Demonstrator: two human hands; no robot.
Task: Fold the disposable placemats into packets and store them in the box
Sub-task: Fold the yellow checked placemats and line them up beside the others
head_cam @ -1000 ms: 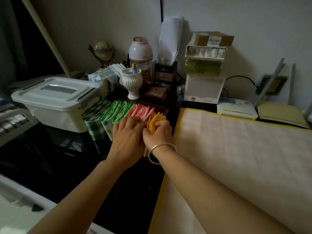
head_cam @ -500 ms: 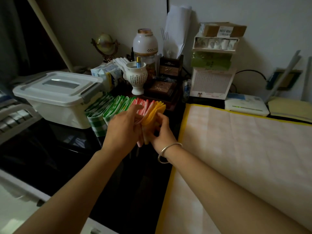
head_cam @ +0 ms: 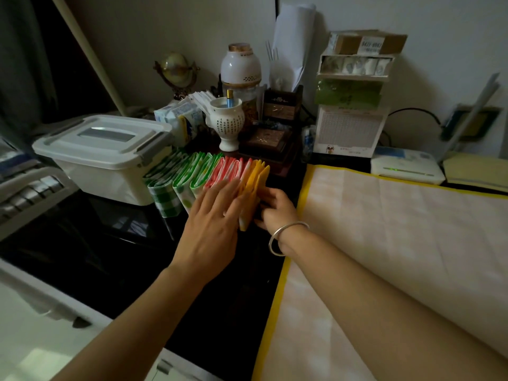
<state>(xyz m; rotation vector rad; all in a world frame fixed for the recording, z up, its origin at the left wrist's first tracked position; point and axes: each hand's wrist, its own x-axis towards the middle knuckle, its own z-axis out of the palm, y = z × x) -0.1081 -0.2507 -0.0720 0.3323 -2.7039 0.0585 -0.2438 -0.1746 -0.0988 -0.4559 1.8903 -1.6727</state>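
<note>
Packets [head_cam: 192, 180] of folded placemat stood on edge in a row at the centre of the frame, on the black tabletop [head_cam: 110, 243]; green checked ones at the left end, red ones [head_cam: 228, 169] in the middle, and the yellow packet [head_cam: 257, 177] at the right end. My view of their lower halves was poor; the left hand [head_cam: 211, 224] covered much of the red group, and the dim light blurred where one packet ended and the next began, so I could not count them. That hand lay flat, fingers straight and slightly spread, pressing against the near side of the red ones. The right hand [head_cam: 275, 210] sat just right of the row, fingers curled against the yellow packet's right face with the thumb at its lower edge, pinching it; the fingertips were partly lost in shadow behind the fold. A silver bracelet [head_cam: 286, 237] ringed that wrist. The box [head_cam: 104, 149], white with its lid on, stood left of centre, touching or nearly touching the green end; I could not tell which. An unfolded placemat [head_cam: 384, 229] with a yellow border filled the right of the frame and ran off the right and bottom edges; the right forearm hid part of it. Clutter along the back wall, a white cup [head_cam: 228, 125] among it, was too dark to read in detail.
</note>
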